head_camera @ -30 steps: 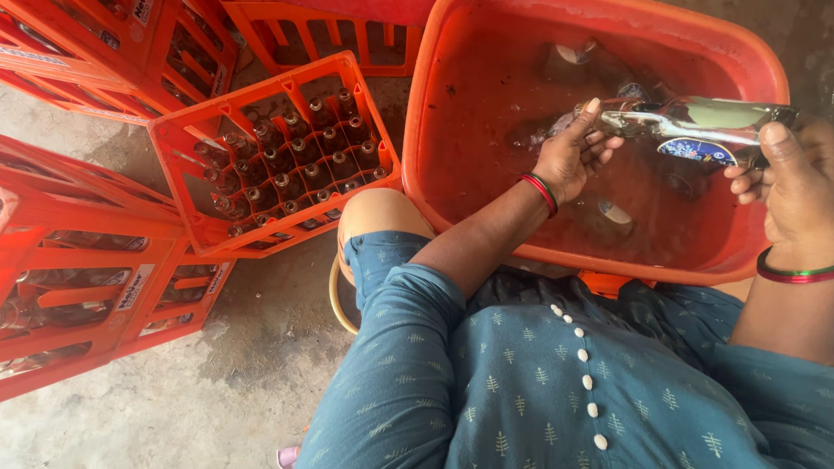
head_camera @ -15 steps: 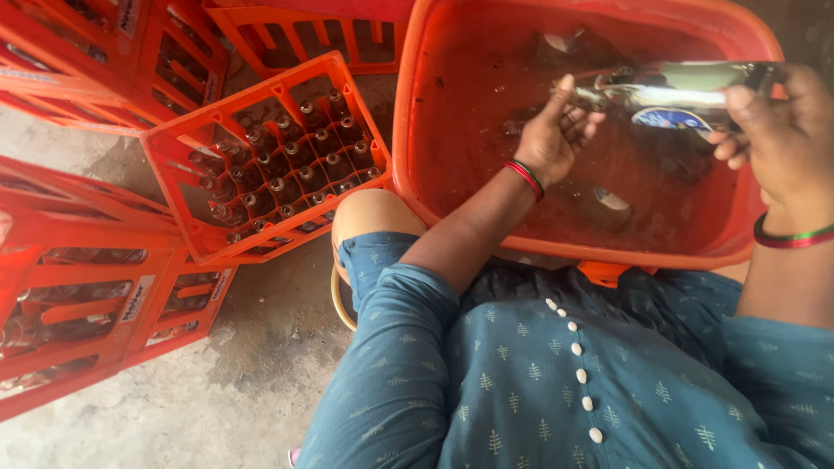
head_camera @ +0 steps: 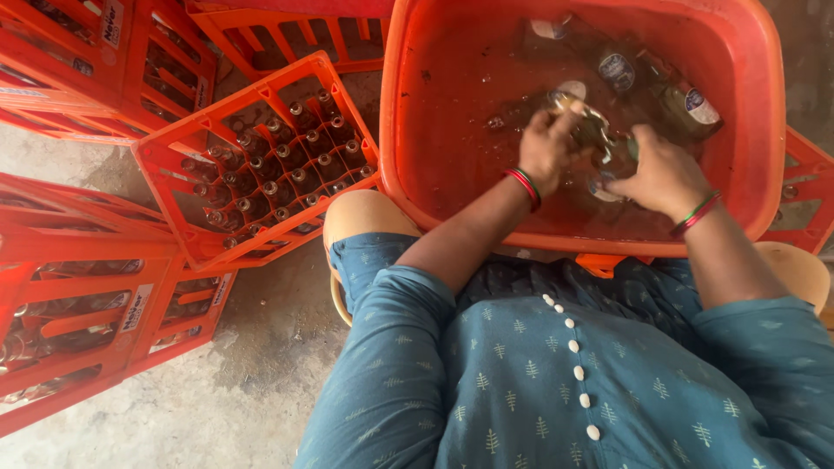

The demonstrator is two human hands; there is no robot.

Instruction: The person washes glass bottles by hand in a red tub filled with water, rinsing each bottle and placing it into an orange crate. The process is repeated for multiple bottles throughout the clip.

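— Up at the top right of the frame, we had both hands down inside the red tub, wet to the wrists!

— And we saw the left hand curled around one end of a glass bottle, fingers closed on it.

— Right, while the right hand closed over the other end, just beside the left, the bottle lying across between them, low in the middle of the tub.

— We counted more bottles lying in the water behind, toward the tub's upper right corner.

— Over at centre left, we had a red crate tilted on the ground, its cells filled with upright bottles.

— And stacked crates sat at lower left, near our knee.
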